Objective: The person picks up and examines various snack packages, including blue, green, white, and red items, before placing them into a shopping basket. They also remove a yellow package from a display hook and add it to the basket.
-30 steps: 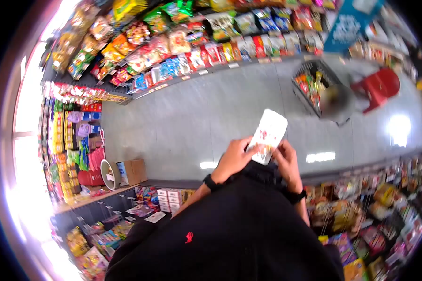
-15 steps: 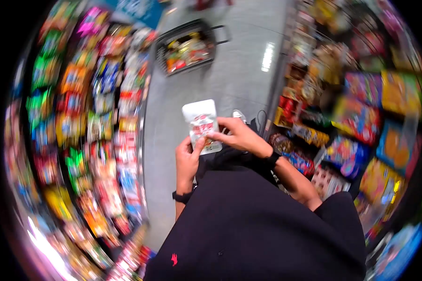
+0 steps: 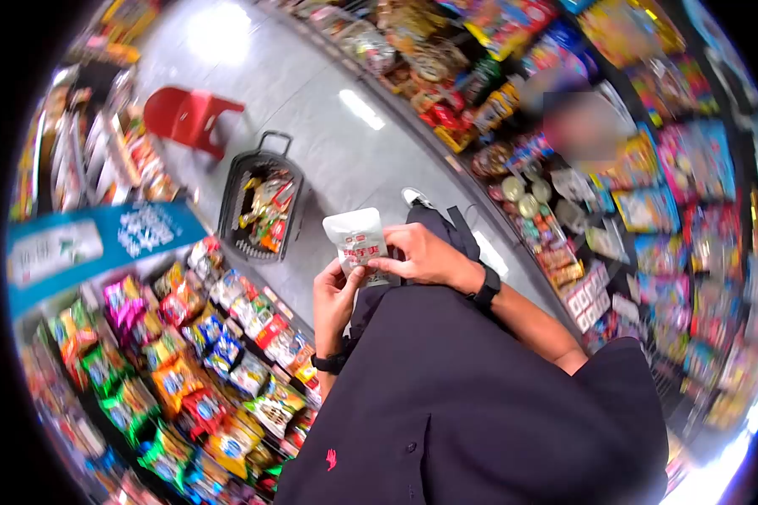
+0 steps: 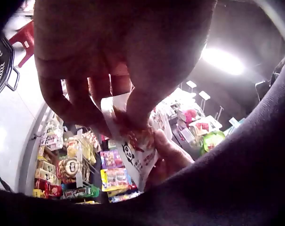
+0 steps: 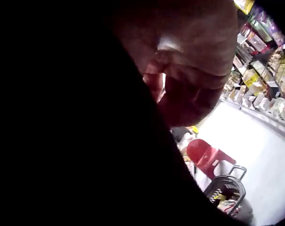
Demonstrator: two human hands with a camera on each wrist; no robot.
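A white snack pouch (image 3: 355,240) with red lettering is held between both hands in front of the black shirt. My left hand (image 3: 333,303) grips its lower left part, thumb across the front. From the right side my right hand (image 3: 429,255) pinches it, thumb also lying on the printed face. Part of the pouch's lower end is covered by the fingers. In the left wrist view a small panda drawing shows on the pouch (image 4: 135,157), and fingers curl around it. The right wrist view is mostly dark, with the hand hiding what it holds.
A dark shopping basket (image 3: 288,240) with several packets in it stands on the grey floor, near a red stool (image 3: 185,118). Shelves of bagged snacks (image 3: 177,379) run along the left, more goods (image 3: 640,210) along the right. A blue sign (image 3: 135,236) juts out at left.
The head view has swung round to the right, so the basket and stool now appear on the left. Both hands keep hold of the pouch, which looks shorter and more tipped.
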